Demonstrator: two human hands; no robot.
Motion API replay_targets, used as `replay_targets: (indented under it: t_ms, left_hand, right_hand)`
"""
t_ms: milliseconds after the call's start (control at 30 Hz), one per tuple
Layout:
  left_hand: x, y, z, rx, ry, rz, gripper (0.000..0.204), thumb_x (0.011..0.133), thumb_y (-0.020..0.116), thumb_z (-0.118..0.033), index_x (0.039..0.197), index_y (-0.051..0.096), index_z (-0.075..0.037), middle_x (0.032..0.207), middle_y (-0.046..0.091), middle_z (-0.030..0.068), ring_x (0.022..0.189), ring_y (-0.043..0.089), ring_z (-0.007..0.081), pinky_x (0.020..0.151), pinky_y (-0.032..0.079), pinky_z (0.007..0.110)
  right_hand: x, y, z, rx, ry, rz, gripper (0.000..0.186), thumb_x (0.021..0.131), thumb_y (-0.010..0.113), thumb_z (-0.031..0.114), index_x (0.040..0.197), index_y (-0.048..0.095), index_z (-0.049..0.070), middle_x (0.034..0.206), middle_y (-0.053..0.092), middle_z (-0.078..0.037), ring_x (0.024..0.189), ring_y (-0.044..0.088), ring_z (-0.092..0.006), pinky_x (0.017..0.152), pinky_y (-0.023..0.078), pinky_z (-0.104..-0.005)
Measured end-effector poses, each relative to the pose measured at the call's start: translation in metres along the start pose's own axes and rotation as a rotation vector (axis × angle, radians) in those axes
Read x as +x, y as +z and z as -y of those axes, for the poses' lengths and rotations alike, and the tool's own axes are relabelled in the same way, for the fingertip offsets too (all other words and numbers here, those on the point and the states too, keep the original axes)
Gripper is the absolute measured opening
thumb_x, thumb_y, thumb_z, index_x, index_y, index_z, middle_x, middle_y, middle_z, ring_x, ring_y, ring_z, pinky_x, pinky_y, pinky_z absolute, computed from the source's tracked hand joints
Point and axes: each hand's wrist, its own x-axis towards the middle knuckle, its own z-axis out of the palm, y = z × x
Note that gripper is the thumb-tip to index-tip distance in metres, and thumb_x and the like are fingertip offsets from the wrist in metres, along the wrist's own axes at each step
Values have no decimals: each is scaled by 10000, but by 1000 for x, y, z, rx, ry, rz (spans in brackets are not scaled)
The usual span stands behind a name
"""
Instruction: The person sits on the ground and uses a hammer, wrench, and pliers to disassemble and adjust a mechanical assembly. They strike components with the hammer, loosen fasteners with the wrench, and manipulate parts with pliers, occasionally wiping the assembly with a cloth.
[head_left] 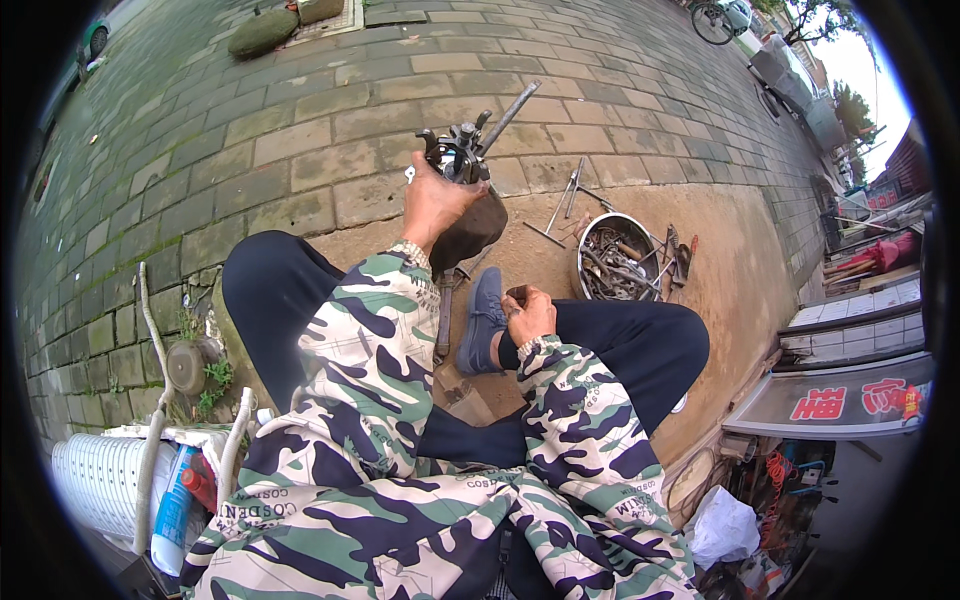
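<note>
My left hand (438, 198) grips the upper part of a dark metal mechanism (460, 150) with black prongs and a long grey bar angled up to the right. Its bulky dark body (477, 225) reaches down below my hand, above a worn metal shaft (443, 335) on the ground. My right hand (530, 313) is beside my grey shoe (485, 310), near my knee, with fingers pinched; whatever is between them is too small to make out.
A round metal bowl of tools (615, 255) sits right of me, beside a T-shaped wrench (545, 233) and more tools. Pale sticks (148, 320) and spray cans (172, 505) are at lower left; a signboard (830, 392) and clutter line the right. Brick paving (330, 130) stretches ahead.
</note>
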Motion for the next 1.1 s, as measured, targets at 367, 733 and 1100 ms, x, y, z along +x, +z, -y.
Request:
replay_targets:
  t_ms: [367, 733, 1100]
  left_hand:
    - [15, -3, 14, -95, 48, -25, 863, 644, 892, -380, 1189, 366, 34, 1008, 677, 198, 920, 674, 310, 825, 519, 383]
    - [-5, -24, -8, -350, -208, 17, 416, 792, 814, -129, 1042, 495, -31, 782, 573, 20, 641, 527, 99, 559, 413, 244]
    - [-9, -55, 4, -364, -383, 76, 668, 774, 779, -44, 1345, 434, -60, 1109, 610, 65, 849, 573, 90, 694, 481, 223]
  right_hand:
    - [28, 43, -37, -168, 86, 181, 277, 785, 662, 235, 917, 735, 3, 897, 704, -244, 913, 693, -387, 817, 537, -428]
    - [64, 143, -108, -330, 316, 618, 428, 824, 699, 332, 1094, 641, 5, 1073, 660, -292, 1061, 629, -444, 894, 518, -494]
    - [60, 203, -124, -73, 409, 415, 255, 754, 682, 157, 880, 664, -64, 897, 678, -293, 899, 674, -438, 811, 530, -491]
